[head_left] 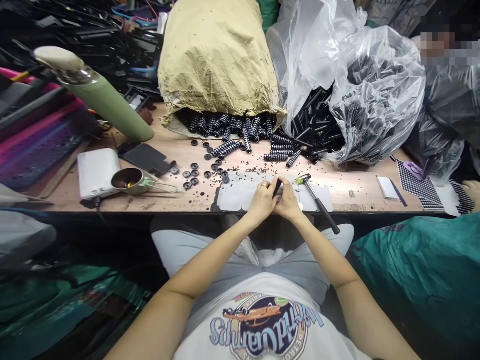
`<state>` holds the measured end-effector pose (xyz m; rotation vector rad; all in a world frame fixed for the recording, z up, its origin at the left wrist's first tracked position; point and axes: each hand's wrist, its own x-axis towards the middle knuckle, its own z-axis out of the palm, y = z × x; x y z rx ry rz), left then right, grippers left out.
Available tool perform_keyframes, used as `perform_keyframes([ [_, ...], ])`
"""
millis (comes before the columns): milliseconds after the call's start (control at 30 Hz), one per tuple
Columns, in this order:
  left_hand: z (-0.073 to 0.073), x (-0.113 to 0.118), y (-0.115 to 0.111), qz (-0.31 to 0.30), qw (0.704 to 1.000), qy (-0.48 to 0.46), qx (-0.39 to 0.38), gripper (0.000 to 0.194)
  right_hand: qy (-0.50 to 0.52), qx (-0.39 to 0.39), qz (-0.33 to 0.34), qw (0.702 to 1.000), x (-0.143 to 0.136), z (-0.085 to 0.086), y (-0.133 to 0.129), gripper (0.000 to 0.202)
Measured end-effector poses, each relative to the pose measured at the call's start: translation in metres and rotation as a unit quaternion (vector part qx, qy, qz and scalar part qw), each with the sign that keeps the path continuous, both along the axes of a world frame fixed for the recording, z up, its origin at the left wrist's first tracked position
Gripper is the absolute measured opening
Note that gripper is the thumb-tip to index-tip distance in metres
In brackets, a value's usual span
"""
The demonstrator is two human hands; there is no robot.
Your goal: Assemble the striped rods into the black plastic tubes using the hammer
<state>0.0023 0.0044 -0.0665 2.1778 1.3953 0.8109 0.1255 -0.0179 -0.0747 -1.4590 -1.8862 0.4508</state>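
Observation:
My left hand (pixel 261 200) and my right hand (pixel 288 201) meet at the table's front edge, fingers closed round a small dark piece (pixel 277 187). Most of that piece is hidden by the fingers, so its kind cannot be made out. Beneath the hands lies a pale flat mat (pixel 234 192). Just right of my right hand a small hammer (pixel 318 200) with a yellowish head end rests on the mat, its black handle jutting over the edge. Small black round caps (pixel 194 173) and tiny rings lie scattered to the left and behind.
Black-and-white patterned cylinders (pixel 245 132) spill from a yellow sack (pixel 217 60). Black sticks (pixel 317 120) fill a clear plastic bag (pixel 378 95). Leftward stand a green bottle (pixel 112 107), a metal cup (pixel 133 182) and a white box (pixel 98 172). Green sacks (pixel 423 265) flank my legs.

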Motion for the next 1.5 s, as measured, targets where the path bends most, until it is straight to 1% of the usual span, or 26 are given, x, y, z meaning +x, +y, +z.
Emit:
perform_keyframes([
  [67,-0.007,0.0,0.0,-0.038,0.995,0.085,0.029,0.043,-0.048,-0.013,-0.023,0.999,0.012,0.002,-0.007,0.084],
  [133,-0.011,-0.002,0.002,-0.075,0.986,0.139,0.052,0.038,-0.124,-0.035,-0.108,0.986,0.034,0.008,-0.017,0.076],
  [200,-0.011,-0.006,0.003,-0.098,0.976,0.175,0.081,0.038,-0.215,-0.087,-0.236,0.944,0.059,0.018,-0.026,0.05],
  [267,-0.01,-0.01,0.005,-0.105,0.969,0.197,0.108,0.039,-0.267,-0.155,-0.3,0.902,0.08,0.03,-0.034,0.026],
  [300,-0.01,-0.012,0.006,-0.108,0.966,0.203,0.119,0.039,-0.268,-0.184,-0.304,0.895,0.086,0.036,-0.037,0.023],
  [367,-0.009,-0.014,0.008,-0.11,0.963,0.208,0.133,0.039,-0.221,-0.2,-0.282,0.912,0.089,0.048,-0.042,0.026],
  [433,-0.008,-0.015,0.009,-0.111,0.962,0.208,0.14,0.04,-0.147,-0.163,-0.252,0.943,0.079,0.054,-0.048,0.031],
  [500,-0.007,-0.016,0.01,-0.11,0.961,0.208,0.144,0.041,-0.114,-0.122,-0.228,0.959,0.064,0.056,-0.052,0.035],
  [567,-0.006,-0.015,0.008,-0.105,0.961,0.211,0.142,0.042,-0.15,-0.144,-0.21,0.955,0.051,0.053,-0.054,0.033],
  [667,-0.008,-0.009,0.002,-0.103,0.961,0.217,0.139,0.041,-0.214,-0.204,-0.19,0.936,0.041,0.055,-0.054,0.028],
  [733,-0.01,-0.003,-0.006,-0.117,0.957,0.219,0.148,0.045,-0.187,-0.168,-0.191,0.949,0.035,0.064,-0.054,0.032],
  [800,-0.013,0.002,-0.014,-0.132,0.954,0.22,0.154,0.059,-0.128,-0.097,-0.181,0.97,0.025,0.074,-0.054,0.039],
  [867,-0.016,0.006,-0.02,-0.139,0.953,0.222,0.149,0.066,-0.106,-0.071,-0.134,0.983,0.011,0.079,-0.053,0.043],
  [933,-0.019,0.006,-0.021,-0.143,0.954,0.222,0.139,0.063,-0.154,-0.126,-0.075,0.977,-0.003,0.077,-0.049,0.041],
  [1000,-0.02,0.007,-0.017,-0.15,0.956,0.213,0.134,0.058,-0.226,-0.196,-0.041,0.953,-0.011,0.071,-0.045,0.037],
  [1067,-0.02,0.008,-0.01,-0.152,0.961,0.195,0.127,0.054,-0.257,-0.22,-0.046,0.94,-0.012,0.068,-0.04,0.035],
  [1133,-0.016,0.011,-0.006,-0.14,0.968,0.179,0.108,0.046,-0.247,-0.2,-0.081,0.945,-0.006,0.07,-0.036,0.036],
  [1200,-0.008,0.015,-0.008,-0.131,0.972,0.178,0.085,0.038,-0.237,-0.178,-0.128,0.947,0.005,0.074,-0.032,0.036],
  [1233,-0.003,0.015,-0.011,-0.139,0.971,0.178,0.075,0.033,-0.238,-0.171,-0.15,0.944,0.012,0.075,-0.03,0.036],
  [1300,0.007,0.014,-0.015,-0.187,0.967,0.164,0.051,0.025,-0.255,-0.174,-0.185,0.933,0.029,0.072,-0.029,0.035],
  [1333,0.012,0.011,-0.012,-0.209,0.966,0.147,0.034,0.024,-0.267,-0.182,-0.198,0.925,0.038,0.068,-0.029,0.034],
  [1367,0.017,0.006,-0.005,-0.214,0.969,0.126,0.011,0.025,-0.279,-0.191,-0.21,0.917,0.047,0.062,-0.03,0.034],
  [1400,0.021,-0.001,0.008,-0.194,0.975,0.106,-0.013,0.027,-0.291,-0.197,-0.221,0.91,0.056,0.056,-0.032,0.033],
  [1433,0.025,-0.009,0.025,-0.142,0.985,0.093,-0.034,0.029,-0.302,-0.199,-0.227,0.904,0.063,0.049,-0.033,0.033],
  [1467,0.028,-0.018,0.047,-0.06,0.993,0.089,-0.044,0.032,-0.31,-0.194,-0.227,0.903,0.069,0.043,-0.034,0.032],
  [1500,0.029,-0.028,0.071,0.035,0.995,0.089,-0.034,0.035,-0.313,-0.183,-0.222,0.905,0.074,0.038,-0.033,0.031],
])
